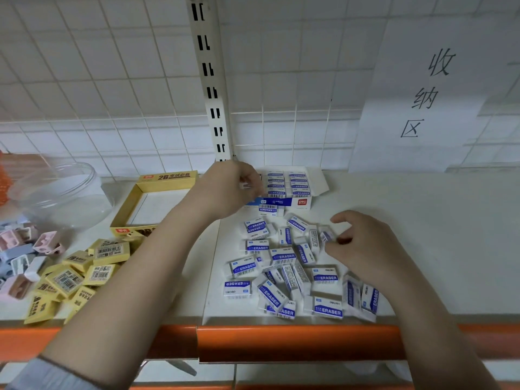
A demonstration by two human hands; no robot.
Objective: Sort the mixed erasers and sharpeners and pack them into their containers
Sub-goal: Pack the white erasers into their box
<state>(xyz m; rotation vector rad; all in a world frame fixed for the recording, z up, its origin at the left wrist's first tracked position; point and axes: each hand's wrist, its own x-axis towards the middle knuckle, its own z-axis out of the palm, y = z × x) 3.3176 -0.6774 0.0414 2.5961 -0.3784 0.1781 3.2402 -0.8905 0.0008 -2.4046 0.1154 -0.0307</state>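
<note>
The person stands at a white shelf [422, 220] with an orange front rail [281, 342], both arms reaching over it.

The left hand [228, 190] is up at the back, over the near-left corner of the blue eraser box [281, 202]. Its fingers are curled in and seem to pinch something small and pale at the tips, but that part is blurred and I cannot tell what it is. The box sits against the tiled wall, open, with 2 rows of white erasers [287, 184] already lined up inside.

The right hand [363, 243] is lower and to the right, at the edge of the loose white erasers [281, 266] scattered across the middle of the shelf. Its thumb and fingers are bent round 1 small eraser [326, 236], pinching it just above the pile.

To the left lies the yellow box [140, 204], open, its white floor showing. In front of it the yellow erasers [76, 277] lie in a loose heap near the rail. At the far left are pink and blue sharpeners [25, 254], bunched together beside the yellow heap, and behind them stands a clear round tub [62, 192].

A slotted upright [211, 88] runs up the wall behind the boxes, and a paper sign [427, 94] with 3 handwritten characters hangs on the right
</note>
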